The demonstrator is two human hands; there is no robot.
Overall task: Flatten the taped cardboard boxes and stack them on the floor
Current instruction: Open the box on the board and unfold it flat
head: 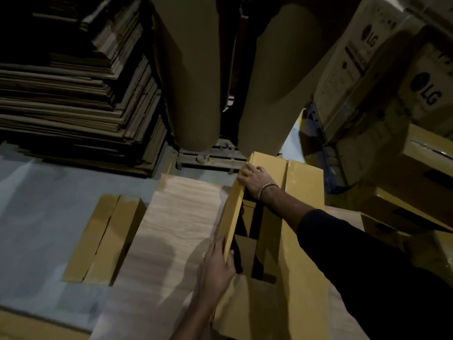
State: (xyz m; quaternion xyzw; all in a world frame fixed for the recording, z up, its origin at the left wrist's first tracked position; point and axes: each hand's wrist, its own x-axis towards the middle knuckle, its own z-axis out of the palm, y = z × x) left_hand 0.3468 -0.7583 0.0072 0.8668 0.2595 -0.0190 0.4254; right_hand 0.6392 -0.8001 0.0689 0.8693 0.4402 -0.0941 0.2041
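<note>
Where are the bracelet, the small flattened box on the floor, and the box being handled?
bracelet (267, 187), head view, band on wrist
small flattened box (105, 239), head view, top face
open box (304, 182), head view, far flap

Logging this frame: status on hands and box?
Left hand and right hand both grip the open box's flap. Box not flattened. Nothing blocking.

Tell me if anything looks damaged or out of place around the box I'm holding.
Nothing looks damaged. The open box is held by its left flap, left hand near, right hand far. One flattened box lies alone on the floor, apart from the tall stack of flattened cardboard.
</note>
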